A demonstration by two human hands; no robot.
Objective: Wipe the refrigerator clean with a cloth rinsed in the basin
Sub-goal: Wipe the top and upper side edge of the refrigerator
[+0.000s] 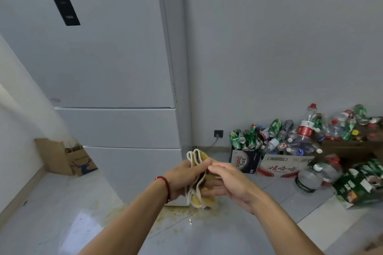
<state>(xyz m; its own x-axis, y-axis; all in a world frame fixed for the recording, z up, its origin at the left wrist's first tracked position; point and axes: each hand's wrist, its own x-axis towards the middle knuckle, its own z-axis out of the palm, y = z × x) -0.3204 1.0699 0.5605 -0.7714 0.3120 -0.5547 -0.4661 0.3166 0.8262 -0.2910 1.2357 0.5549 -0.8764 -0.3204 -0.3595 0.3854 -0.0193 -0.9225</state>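
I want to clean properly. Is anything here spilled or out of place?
Yes. Yellowish crumbs or stains are scattered on the floor at the refrigerator base, below the folded cloth in both hands. A small smudge marks the upper door.

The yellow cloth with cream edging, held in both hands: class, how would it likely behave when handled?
The yellow cloth with cream edging is probably floppy: it folds in wavy layers between the left hand and right hand. It likely weighs little, since fingertips pinch it. Its lower corner hangs down, so it would droop unsupported.
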